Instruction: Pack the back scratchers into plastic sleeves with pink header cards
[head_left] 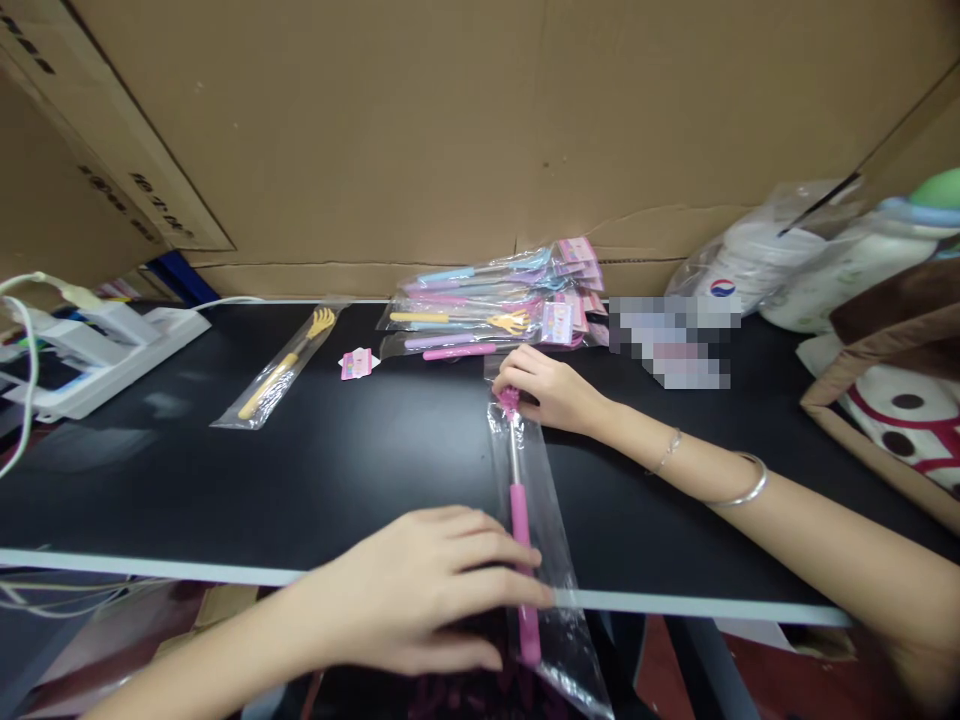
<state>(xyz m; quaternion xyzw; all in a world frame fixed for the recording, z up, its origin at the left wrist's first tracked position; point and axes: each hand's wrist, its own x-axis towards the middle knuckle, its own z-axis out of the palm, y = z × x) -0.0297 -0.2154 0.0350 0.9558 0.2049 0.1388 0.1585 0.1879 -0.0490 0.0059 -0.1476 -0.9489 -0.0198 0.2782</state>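
A pink back scratcher [520,510] lies in a clear plastic bag [559,560], its handle end reaching past the table's front edge. At the far end, my right hand [553,392] is closed around its claw head and the bag there. My left hand [442,585] lies over the handle with fingers stretched out and thumb apart, fingertips at the pink grip. To the left rests a yellow back scratcher [279,378] in its own clear bag. Between them is a small pink card [357,363]. Behind my right hand, several bagged back scratchers [480,305] with cards are piled.
A white power strip [127,350] with plugs and cables sits on the black table [375,460] at the left. Cardboard [420,130] walls the back. At the right are a bagged white cup [757,265], a bottle [862,260] and a brown-strapped bag [885,360].
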